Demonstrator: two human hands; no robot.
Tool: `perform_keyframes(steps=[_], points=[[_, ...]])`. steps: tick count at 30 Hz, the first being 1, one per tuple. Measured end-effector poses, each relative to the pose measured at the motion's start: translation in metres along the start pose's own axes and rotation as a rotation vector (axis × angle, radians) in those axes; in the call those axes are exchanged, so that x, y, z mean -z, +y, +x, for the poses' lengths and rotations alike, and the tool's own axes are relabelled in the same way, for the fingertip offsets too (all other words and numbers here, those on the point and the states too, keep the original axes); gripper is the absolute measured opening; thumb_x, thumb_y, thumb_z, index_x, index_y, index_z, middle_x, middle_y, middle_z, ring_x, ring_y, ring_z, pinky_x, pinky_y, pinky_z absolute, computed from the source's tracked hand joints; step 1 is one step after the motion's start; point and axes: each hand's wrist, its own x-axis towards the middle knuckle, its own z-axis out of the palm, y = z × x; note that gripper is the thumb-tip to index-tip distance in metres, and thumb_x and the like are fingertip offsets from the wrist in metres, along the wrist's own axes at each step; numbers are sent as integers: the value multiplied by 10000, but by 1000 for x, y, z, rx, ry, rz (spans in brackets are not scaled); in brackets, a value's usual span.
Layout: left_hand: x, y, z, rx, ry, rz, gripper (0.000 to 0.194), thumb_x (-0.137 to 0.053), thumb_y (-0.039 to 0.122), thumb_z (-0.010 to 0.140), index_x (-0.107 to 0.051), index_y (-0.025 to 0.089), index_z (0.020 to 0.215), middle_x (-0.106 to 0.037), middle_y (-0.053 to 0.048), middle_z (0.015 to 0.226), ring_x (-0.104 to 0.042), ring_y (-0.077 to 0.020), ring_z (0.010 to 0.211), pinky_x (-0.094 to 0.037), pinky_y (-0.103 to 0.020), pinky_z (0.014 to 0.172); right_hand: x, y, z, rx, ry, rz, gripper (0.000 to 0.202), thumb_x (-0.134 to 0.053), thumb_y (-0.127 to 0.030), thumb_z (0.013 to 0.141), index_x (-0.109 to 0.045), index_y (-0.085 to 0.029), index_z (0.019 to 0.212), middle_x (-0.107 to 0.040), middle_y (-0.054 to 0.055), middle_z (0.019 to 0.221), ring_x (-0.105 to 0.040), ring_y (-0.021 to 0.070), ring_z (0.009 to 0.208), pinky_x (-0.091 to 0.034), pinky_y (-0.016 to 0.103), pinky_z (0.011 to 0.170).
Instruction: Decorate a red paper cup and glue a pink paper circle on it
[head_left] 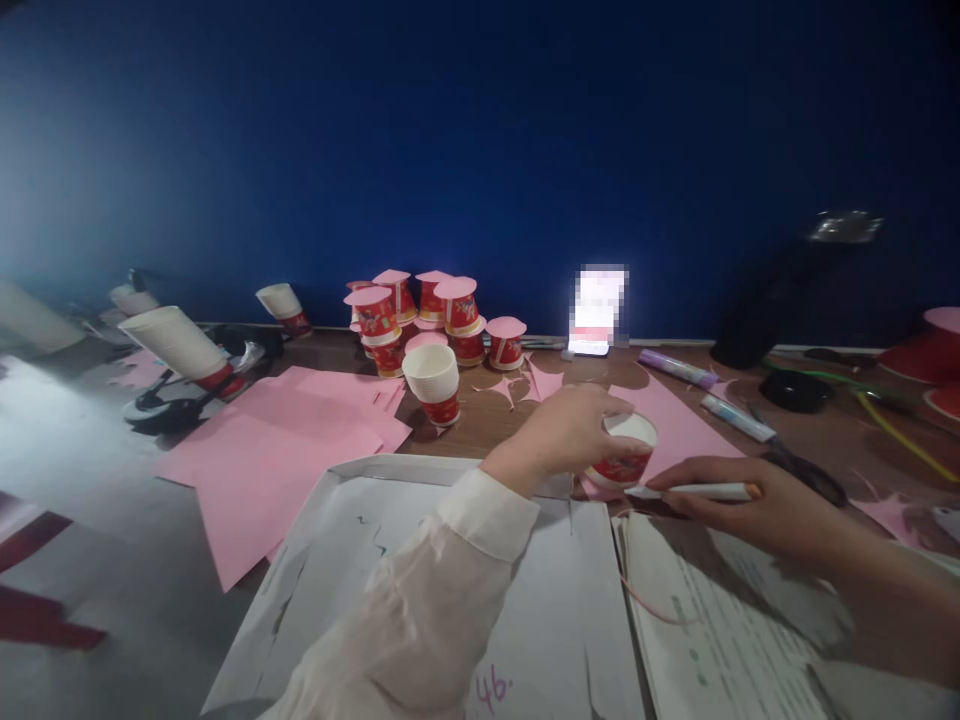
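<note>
My left hand (574, 432) grips a red-and-white paper cup (621, 468) from above and the left side, fingers round its upper edge. The cup's pale round end faces up, and its lower edge rests on a sheet of pink paper (686, 430). In my right hand (757, 505) is a white pen (709, 491), its tip low against the base of the cup. The pen lies almost flat, pointing left. To the left stands a nested stack of paper cups (431, 375).
Red cups topped with pink paper discs (459, 290) are piled at the back. Pink sheets (292, 430) lie left, a white box (450, 580) in front, and printed papers (720, 610) at right. A lit phone (596, 310) leans against the blue wall. Scissors (814, 475) lie behind my right hand.
</note>
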Motion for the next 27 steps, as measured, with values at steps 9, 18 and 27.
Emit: perform_keyframes(steps=[9, 18, 27], points=[[-2, -4, 1, -16, 8, 15, 276, -715, 471, 848, -759, 241, 993, -711, -32, 1031, -611, -211, 935, -425, -308, 737, 1, -4, -1, -68, 84, 87, 428, -724, -596, 732, -809, -213, 901, -795, 83, 926, -714, 280, 889, -544, 327, 776], [-2, -4, -1, -50, 27, 0, 256, -712, 462, 843, -745, 227, 937, -705, -31, 1003, -606, -205, 912, -429, -308, 742, -6, -9, 0, -116, 215, 190, 374, -710, -532, 717, -777, -181, 826, -710, 72, 680, -647, 212, 654, -474, 304, 578], [-1, -2, 0, 6, 22, 8, 294, -716, 482, 835, -749, 222, 968, -718, -47, 1110, -630, -221, 987, -459, -317, 788, -2, -6, 7, -148, 248, 105, 395, -689, -579, 761, -710, -190, 695, -615, 14, 532, -427, 119, 431, -328, 297, 480]])
